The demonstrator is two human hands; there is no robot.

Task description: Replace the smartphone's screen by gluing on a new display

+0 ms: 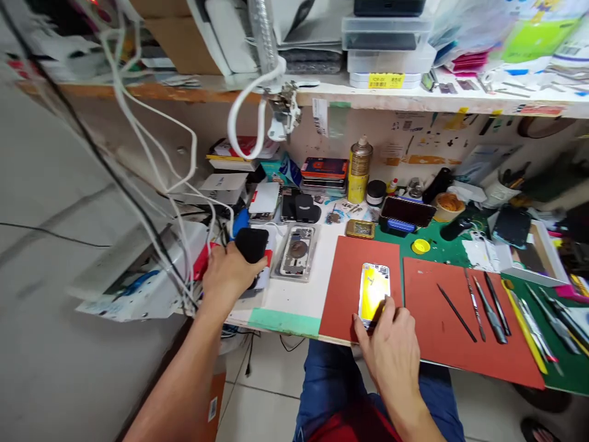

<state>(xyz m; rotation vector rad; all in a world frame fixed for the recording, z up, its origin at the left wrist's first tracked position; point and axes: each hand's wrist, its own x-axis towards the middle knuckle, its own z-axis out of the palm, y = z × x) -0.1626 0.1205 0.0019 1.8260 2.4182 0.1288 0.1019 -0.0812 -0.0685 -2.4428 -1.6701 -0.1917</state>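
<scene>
Left hand (227, 270) fingers wrap a black device (252, 244) at left; right hand (391, 344) fingers pinch the near end of a phone (373, 288) on the red mat (345, 276). Pressing it flat looks wise.

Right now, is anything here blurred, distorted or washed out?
Head view: the white cables and left wall are blurred; the shelf edge bows, wide-angle distortion; the phone at the right hand glares bright yellow; the left hand on the black object is fairly sharp.

Blue jeans (329, 380), red top (354, 426) @ waist; L+R forearms (184, 380) bare.
</scene>
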